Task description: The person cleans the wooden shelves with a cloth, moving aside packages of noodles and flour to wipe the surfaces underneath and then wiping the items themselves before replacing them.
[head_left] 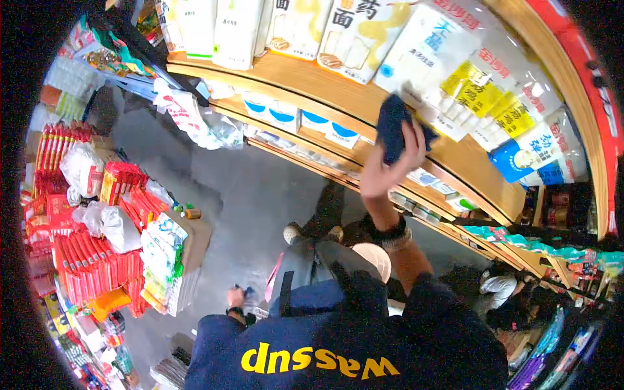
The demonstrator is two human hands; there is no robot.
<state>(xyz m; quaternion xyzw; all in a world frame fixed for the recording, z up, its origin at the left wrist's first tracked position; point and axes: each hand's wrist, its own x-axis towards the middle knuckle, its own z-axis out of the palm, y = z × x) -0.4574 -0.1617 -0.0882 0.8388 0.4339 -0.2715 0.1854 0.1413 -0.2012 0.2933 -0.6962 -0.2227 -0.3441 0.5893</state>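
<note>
My right hand is raised to the wooden shelf, its fingers closed on a dark cloth. The cloth is at the shelf's front edge, close beside bagged noodle packs with white, yellow and blue labels. A dark band circles my right wrist. Low at my side, my left hand is small in view, curled around something small, dark and greyish that I cannot make out. My dark shirt with yellow lettering fills the bottom.
The wooden shelf curves across the top, with white packets on lower tiers. Red packaged goods and plastic bags are stacked at left. A white bag hangs near the shelf's left end. Grey floor lies between; more goods stand at lower right.
</note>
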